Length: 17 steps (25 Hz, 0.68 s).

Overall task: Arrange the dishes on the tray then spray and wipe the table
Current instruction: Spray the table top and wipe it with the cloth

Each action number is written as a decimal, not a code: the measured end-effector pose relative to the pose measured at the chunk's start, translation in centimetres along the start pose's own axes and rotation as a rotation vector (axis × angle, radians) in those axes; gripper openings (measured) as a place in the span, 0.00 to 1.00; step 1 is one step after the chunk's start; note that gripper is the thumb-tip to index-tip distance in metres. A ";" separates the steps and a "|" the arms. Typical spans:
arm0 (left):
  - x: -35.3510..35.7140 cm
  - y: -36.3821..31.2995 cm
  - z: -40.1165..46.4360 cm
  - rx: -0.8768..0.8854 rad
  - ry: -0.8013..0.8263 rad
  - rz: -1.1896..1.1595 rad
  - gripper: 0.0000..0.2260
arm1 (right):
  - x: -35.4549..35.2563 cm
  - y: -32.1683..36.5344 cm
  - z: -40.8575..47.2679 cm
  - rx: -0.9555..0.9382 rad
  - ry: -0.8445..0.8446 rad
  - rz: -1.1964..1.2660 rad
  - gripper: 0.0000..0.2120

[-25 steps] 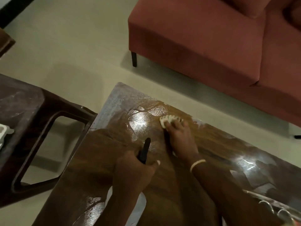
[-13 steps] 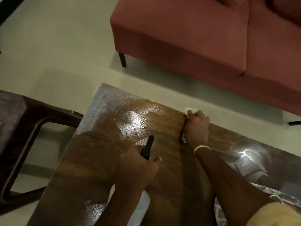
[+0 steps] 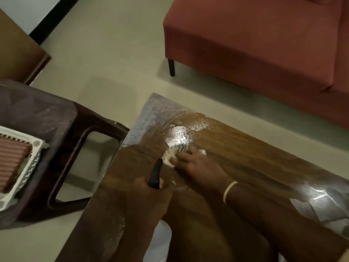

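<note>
The right hand [image 3: 196, 167] pressed a crumpled white cloth [image 3: 172, 155] flat on the glossy brown wooden table [image 3: 255, 161], best swept in overlapping strokes, while the left hand [image 3: 151, 197] gripped a black-nozzled spray bottle [image 3: 155, 174].

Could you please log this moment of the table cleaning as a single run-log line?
phase: wiping | right hand: pressing white cloth on wet table | left hand: holding spray bottle | tray: on chair, left

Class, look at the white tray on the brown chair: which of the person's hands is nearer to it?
Left. The left hand, gripping the spray bottle, sits on the table side closer to the tray. The right hand, pressing the cloth, is farther along the table.
</note>
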<state>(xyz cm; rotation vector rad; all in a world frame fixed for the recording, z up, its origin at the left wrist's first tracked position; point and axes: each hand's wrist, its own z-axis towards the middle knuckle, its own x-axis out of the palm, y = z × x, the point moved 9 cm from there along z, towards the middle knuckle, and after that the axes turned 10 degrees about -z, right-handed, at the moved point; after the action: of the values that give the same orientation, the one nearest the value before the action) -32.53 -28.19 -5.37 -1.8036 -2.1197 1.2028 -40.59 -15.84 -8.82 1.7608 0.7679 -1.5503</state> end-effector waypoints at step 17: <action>-6.9 -1.3 3.3 0.087 -0.123 0.072 0.18 | -1.1 -2.7 14.3 0.563 -0.114 0.111 0.16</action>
<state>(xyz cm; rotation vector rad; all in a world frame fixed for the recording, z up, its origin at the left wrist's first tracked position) -33.39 -35.77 -4.08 -1.8275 -2.0441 1.4348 -51.48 -25.55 -9.11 2.0336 0.1735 -1.8917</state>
